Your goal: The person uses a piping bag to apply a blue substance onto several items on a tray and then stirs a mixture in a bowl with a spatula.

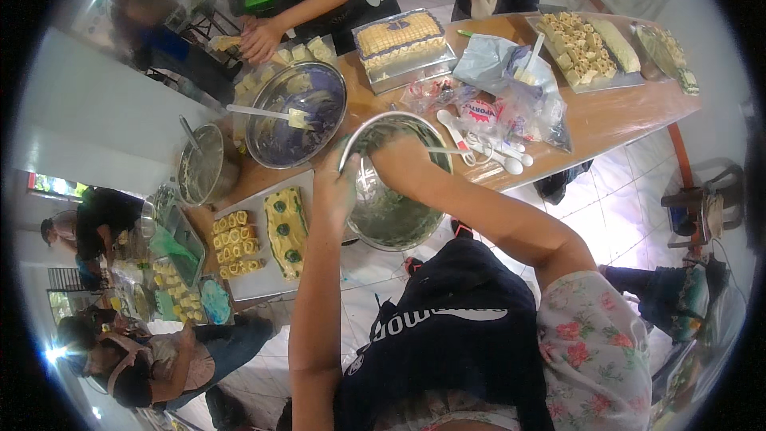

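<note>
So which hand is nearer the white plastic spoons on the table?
Right. The right hand is inside the steel bowl, close beside the white plastic spoons. The left hand grips the bowl's rim on the far side from them.

Baking class: cakes (401, 41), mixing bowls (297, 114)

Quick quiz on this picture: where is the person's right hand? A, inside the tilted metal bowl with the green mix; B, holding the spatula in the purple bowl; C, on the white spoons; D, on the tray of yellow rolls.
A: the right hand reaches into the tilted metal bowl, while the left hand grips its rim.
</note>
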Demonstrator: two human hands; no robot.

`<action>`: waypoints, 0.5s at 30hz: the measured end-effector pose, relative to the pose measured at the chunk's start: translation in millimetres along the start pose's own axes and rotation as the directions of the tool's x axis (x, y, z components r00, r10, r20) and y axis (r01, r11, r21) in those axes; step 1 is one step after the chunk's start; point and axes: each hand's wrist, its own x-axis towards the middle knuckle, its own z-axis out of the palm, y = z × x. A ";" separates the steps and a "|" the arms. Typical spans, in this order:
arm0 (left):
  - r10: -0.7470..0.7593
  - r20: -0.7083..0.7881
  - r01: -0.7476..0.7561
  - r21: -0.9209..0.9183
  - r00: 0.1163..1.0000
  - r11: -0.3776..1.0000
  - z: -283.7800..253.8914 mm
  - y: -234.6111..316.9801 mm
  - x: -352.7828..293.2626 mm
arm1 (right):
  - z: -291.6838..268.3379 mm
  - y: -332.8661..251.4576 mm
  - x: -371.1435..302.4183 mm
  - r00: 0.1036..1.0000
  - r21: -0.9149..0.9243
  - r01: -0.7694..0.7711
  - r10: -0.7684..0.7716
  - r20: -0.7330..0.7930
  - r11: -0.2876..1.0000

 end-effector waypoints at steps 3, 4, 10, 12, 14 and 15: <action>-0.252 -0.002 0.251 0.051 0.968 0.967 -3.7 -11.2 2.0 | -5.7 -1.5 -8.9 0.989 0.044 0.031 -0.037 0.143 0.999; -0.277 0.005 0.277 0.004 0.961 0.961 -4.7 -17.6 0.8 | -3.7 2.7 -10.6 0.985 0.052 0.035 -0.043 0.167 0.998; -0.346 0.033 0.347 -0.054 0.938 0.936 2.2 -10.2 5.5 | 41.4 27.3 -15.5 0.929 0.320 0.126 0.002 -0.371 0.939; -0.296 0.021 0.297 -0.051 0.955 0.953 4.4 1.2 7.4 | 100.5 30.1 -15.9 0.914 0.431 0.144 0.047 -0.403 0.891; -0.169 0.029 0.170 -0.043 0.985 0.984 7.4 5.0 9.6 | 129.0 34.0 -20.8 0.911 0.571 0.185 0.078 -0.405 0.800; -0.175 0.032 0.176 -0.045 0.984 0.983 6.5 8.2 9.2 | 127.2 39.5 -25.7 0.922 0.553 0.181 0.055 -0.383 0.813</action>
